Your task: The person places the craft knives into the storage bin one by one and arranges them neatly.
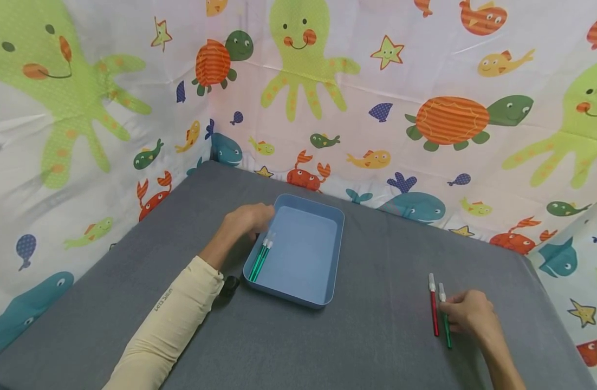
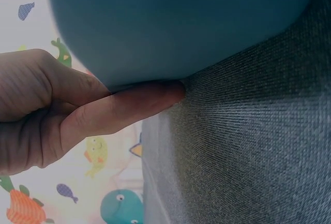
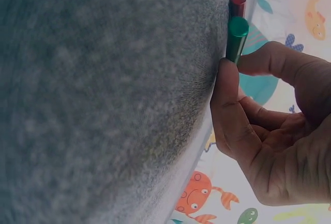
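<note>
At the left side of a shallow blue tray [image 1: 303, 246], my left hand [image 1: 248, 219] grips the wall near its far corner. The left wrist view shows a finger [image 2: 129, 107] lying along the outside of that wall, close to the cloth. Two green felt-tip pens [image 1: 260, 264] with whitish caps lie side by side inside the tray, along its left wall. Over on the right, my right hand [image 1: 474, 313] pinches another green felt-tip pen [image 3: 238, 33] between thumb and fingers. A red felt-tip pen [image 1: 434, 311] lies just left of it, cap pointing away from me.
Grey cloth [image 1: 376, 281] covers the table. A white curtain [image 1: 357, 86] printed with sea animals rises behind it and along both sides. Near my left sleeve [image 1: 169, 319] there is a small black object [image 1: 230, 285], just left of the tray's near corner.
</note>
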Demonstrator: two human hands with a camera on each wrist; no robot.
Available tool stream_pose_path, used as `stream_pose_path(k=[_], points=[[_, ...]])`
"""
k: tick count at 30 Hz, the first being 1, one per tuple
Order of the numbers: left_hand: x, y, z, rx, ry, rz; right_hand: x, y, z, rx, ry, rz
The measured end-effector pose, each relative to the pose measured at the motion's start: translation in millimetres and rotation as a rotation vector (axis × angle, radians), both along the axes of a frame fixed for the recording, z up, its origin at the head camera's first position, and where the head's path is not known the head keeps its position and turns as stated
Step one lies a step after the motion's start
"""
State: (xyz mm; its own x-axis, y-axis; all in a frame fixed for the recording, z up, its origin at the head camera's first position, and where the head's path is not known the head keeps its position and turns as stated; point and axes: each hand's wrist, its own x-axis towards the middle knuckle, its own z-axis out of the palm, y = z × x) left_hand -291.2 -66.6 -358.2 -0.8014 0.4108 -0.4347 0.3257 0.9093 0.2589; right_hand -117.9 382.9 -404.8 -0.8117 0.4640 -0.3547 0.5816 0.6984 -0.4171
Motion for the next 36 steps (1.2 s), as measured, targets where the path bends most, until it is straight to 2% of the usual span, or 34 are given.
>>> stream_pose_path(k=[6,20,36], points=[[-0.4,2,0.9,-0.009,-0.011,0.008,2.9,2,2.8,-0.007,0.004,0.011],[-0.5,0,-0.2,0.003,0.004,-0.007,4.2,-9,25.6,0.006,0.002,0.032],[1.3,-2,-1.2,0.011,0.016,-0.009,2.1,-29,49.2,-0.062,0.101,0.117]])
